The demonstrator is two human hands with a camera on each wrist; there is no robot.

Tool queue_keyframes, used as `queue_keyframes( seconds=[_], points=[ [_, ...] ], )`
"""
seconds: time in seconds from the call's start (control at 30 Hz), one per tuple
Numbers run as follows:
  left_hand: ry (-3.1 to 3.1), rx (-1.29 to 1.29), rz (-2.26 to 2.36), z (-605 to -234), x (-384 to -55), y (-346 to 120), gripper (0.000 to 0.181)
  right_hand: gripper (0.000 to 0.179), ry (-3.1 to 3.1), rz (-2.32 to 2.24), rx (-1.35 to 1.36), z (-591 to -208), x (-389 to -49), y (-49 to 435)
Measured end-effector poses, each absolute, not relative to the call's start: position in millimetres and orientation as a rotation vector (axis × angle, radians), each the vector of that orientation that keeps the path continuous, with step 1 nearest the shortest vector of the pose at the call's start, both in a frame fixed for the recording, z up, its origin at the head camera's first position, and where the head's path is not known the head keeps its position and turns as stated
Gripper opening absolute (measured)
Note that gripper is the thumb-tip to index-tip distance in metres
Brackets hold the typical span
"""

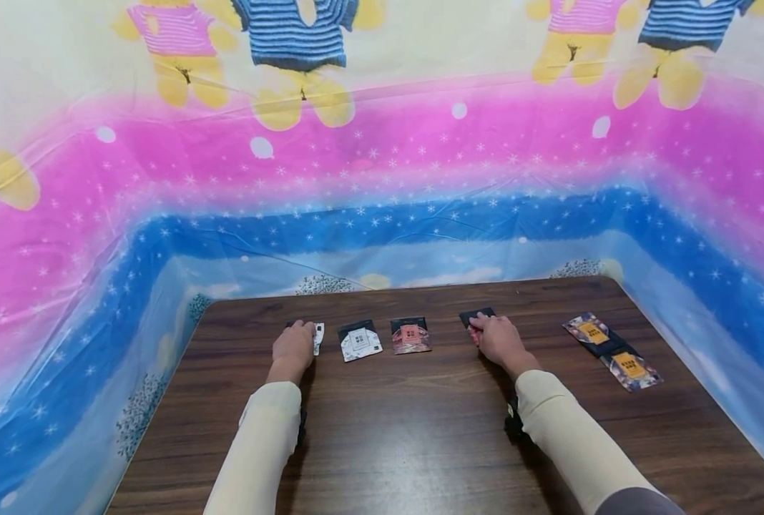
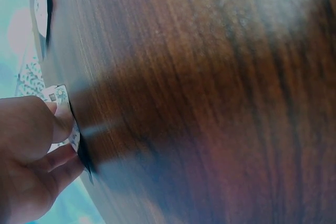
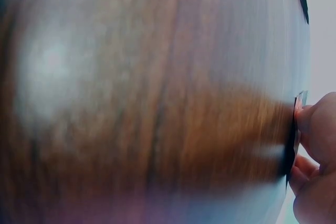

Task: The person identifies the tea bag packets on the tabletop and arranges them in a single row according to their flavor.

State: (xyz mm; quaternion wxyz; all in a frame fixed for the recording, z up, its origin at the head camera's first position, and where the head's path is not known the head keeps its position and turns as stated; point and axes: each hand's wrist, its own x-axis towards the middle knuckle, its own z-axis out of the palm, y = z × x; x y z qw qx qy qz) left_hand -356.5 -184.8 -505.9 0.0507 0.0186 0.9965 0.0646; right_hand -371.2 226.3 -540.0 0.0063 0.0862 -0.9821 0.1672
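At the table's far left, my left hand (image 1: 294, 349) pinches a small flat black-and-white sachet (image 1: 319, 339), mostly covered by the fingers in the head view. The left wrist view shows the thumb and fingertips on this sachet (image 2: 75, 135), close over the wood. Right of centre, my right hand (image 1: 498, 339) grips a black sachet (image 1: 476, 315) with some pink on it. Its dark edge (image 3: 291, 150) lies along the tabletop in the right wrist view. Between the hands lie a white-and-black sachet (image 1: 360, 341) and a red-and-black sachet (image 1: 411, 335), both flat.
Two sachets with orange labels lie end to end on the right: the farther sachet (image 1: 593, 331) and the nearer sachet (image 1: 632, 366). A brown wooden table (image 1: 408, 443) carries everything. Behind it hangs a patterned pink and blue cloth (image 1: 382, 179), which wraps round both sides.
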Motion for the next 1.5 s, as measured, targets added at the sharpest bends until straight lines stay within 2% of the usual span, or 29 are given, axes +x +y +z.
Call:
queue_keyframes(
  seconds=[0.9,1.5],
  points=[
    [3.033,0.047,0.188,-506,-359,-188,0.034,0.042,-3.069,0.483,0.238,-539,-370,197],
    [3.044,0.04,0.193,-510,-361,-186,0.033,0.044,-3.108,0.428,0.331,-527,-368,205]
  ],
)
